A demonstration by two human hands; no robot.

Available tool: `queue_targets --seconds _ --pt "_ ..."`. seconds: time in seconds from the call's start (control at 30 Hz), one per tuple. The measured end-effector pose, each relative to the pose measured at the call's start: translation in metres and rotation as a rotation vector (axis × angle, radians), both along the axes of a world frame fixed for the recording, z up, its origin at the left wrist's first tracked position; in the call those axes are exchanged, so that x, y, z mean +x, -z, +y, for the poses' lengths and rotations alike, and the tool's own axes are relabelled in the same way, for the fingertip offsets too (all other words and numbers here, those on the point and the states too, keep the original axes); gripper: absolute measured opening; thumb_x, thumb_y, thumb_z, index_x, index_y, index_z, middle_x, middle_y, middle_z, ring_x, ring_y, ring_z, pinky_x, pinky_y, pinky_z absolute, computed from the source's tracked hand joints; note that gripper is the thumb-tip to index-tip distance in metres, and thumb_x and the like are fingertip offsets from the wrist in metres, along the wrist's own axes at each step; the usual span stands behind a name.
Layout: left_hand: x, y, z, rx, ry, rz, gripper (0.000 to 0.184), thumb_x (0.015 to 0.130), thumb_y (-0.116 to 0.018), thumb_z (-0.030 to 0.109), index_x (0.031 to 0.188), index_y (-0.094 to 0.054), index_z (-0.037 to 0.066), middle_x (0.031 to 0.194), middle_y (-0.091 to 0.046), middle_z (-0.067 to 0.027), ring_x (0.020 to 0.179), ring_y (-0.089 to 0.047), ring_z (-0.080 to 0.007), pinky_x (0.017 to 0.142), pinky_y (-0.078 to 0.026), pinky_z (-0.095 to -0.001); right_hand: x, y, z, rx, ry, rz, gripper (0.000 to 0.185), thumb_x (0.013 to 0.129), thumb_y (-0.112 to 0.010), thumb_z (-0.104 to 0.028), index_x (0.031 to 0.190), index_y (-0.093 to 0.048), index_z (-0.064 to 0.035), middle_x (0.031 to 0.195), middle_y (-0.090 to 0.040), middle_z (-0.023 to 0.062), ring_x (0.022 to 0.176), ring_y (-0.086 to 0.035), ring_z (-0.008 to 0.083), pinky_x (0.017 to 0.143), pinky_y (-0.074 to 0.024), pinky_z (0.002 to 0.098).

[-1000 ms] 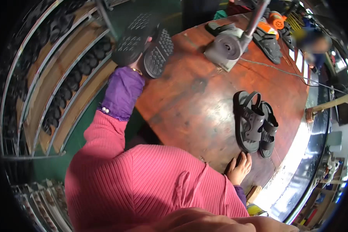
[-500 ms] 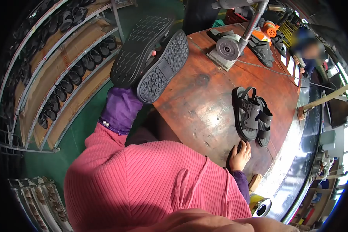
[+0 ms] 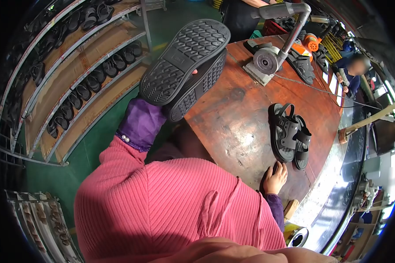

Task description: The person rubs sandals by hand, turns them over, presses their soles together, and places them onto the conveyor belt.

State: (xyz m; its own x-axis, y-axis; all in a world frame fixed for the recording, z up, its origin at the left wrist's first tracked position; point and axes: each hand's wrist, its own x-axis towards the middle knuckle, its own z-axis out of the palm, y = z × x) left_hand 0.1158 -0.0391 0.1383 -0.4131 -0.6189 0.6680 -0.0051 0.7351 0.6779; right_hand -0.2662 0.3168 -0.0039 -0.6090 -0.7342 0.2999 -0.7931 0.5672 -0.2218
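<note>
Raised at the upper left, a pair of black sandals [image 3: 186, 61] shows its patterned soles to me, one sole overlapping the other. My left hand [image 3: 195, 71] grips the pair from behind; only a fingertip shows between the soles. On the wooden tabletop stands another pair of dark strapped sandals [image 3: 289, 136], upright and side by side. Just below their near end, my right hand [image 3: 275, 178] lies on the table, fingers extended and slightly bent, with a dark shadow along its left side. I see nothing held in it.
A grinder-like machine with a round wheel [image 3: 266, 62] stands at the table's far edge, its cable trailing right. Beyond it lie more sandals [image 3: 302, 68] and an orange tool [image 3: 310, 41]. Shoe racks [image 3: 85, 72] fill the left; a hammer [image 3: 344, 135] is right. Two people are farther off.
The sandals in my left hand have turned and shifted slightly right, so the nearer sole now faces me more fully. My right hand has stayed by the other pair.
</note>
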Motion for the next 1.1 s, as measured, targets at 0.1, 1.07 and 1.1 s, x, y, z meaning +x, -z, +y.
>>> queue_targets --seconds 0.1,1.07,1.1 --pt "0.006 0.011 0.000 -0.463 -0.281 -0.326 0.033 0.098 -0.055 0.012 0.130 -0.062 0.006 0.127 -0.065 -0.0114 0.118 -0.061 -0.0197 0.099 -0.051 -0.0351 0.000 0.001 0.001 -0.005 -0.010 0.014 0.044 0.091 -0.062 -0.026 0.131 -0.058 -0.0066 0.142 -0.052 0.0187 0.134 -0.045 0.0370 0.113 -0.0323 0.0463" --pt "-0.006 0.127 -0.052 0.047 -0.281 -0.769 0.054 0.089 -0.069 0.029 0.128 -0.052 -0.004 0.122 -0.057 -0.0280 0.109 -0.055 -0.0480 0.092 -0.045 -0.0466 -0.117 -0.105 -0.187 0.518 0.196 -0.160 0.036 0.090 -0.050 -0.025 0.113 -0.072 -0.0074 0.122 -0.069 0.0160 0.116 -0.064 0.0308 0.106 -0.0361 0.0521" --pt "-0.008 0.122 -0.048 0.077 -0.288 -0.765 0.054 0.089 -0.070 0.027 0.128 -0.052 -0.004 0.122 -0.057 -0.0273 0.108 -0.055 -0.0471 0.092 -0.045 -0.0459 -0.116 -0.113 -0.185 0.593 0.162 -0.194 0.034 0.090 -0.050 -0.023 0.111 -0.073 -0.0092 0.120 -0.070 0.0150 0.116 -0.064 0.0299 0.101 -0.0404 0.0507"
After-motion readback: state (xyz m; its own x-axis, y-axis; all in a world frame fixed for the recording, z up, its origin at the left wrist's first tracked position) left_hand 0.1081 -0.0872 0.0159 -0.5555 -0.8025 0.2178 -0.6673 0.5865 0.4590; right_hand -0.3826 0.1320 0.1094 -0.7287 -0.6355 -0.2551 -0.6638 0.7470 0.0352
